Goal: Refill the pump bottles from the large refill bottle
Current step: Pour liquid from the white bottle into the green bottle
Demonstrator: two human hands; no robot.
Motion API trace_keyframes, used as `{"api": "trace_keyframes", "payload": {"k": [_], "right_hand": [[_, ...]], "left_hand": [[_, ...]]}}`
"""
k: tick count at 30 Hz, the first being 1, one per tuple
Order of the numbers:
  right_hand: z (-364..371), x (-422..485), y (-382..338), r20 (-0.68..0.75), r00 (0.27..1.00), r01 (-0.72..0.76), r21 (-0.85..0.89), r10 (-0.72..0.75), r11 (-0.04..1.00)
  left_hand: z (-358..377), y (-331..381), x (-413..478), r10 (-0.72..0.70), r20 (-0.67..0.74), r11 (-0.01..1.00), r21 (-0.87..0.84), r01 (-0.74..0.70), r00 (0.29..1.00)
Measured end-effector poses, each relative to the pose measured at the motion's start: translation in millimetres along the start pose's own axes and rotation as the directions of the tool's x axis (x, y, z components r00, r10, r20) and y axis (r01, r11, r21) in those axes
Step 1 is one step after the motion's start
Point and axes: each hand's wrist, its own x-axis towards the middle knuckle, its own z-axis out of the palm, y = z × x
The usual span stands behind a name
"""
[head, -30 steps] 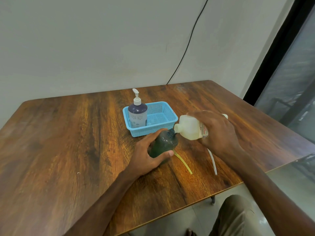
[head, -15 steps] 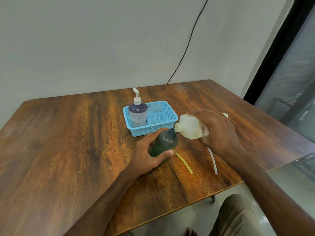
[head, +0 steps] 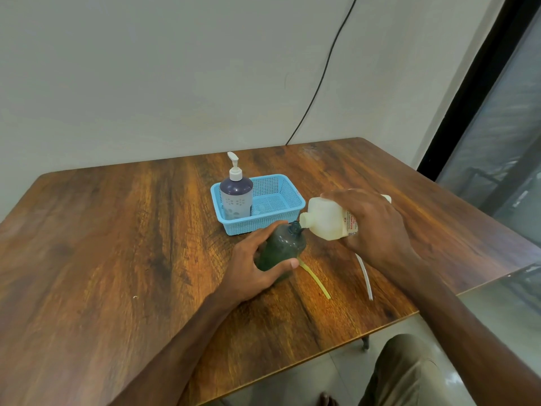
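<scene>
Dark-green plastic is gripped by the left hand [head: 248,269], whose fingers and thumb are curled round the body of the green pump bottle [head: 282,249]. The bottle is set uncapped on the wooden table [head: 117,244] and leaned slightly to the right. The right hand [head: 377,227] is clamped from above on the cream refill bottle [head: 323,219], which is held almost on its side with its mouth brought against the green pump bottle's neck. Whether any liquid is passing cannot be made out from this angle.

Against the frames taken a second and half a second earlier, almost nothing is seen to have changed: both grips are kept as they were, and the refill bottle is held at the same tilt and in the same spot.

The green pump bottle is placed just in front of a blue basket [head: 260,227], between the two hands, with the refill bottle just to its right and a little higher. A purple pump bottle [head: 235,197], its white pump fitted, is stood upright in the basket's left end. A yellow tube [head: 317,281] is laid on the table just beside the left thumb, and a white tube [head: 366,276] is laid under the right wrist, apart from the yellow one
</scene>
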Motion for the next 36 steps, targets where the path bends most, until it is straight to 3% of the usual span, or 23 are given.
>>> {"api": "trace_keyframes", "payload": {"k": [36], "right_hand": [[-3.4,1.4,-3.3,0.026,1.000,-0.006,0.021,0.005,1.000]], "left_hand": [[-1.0,0.0,0.9,0.026,0.004,1.000,-0.011,-0.026,1.000]]}}
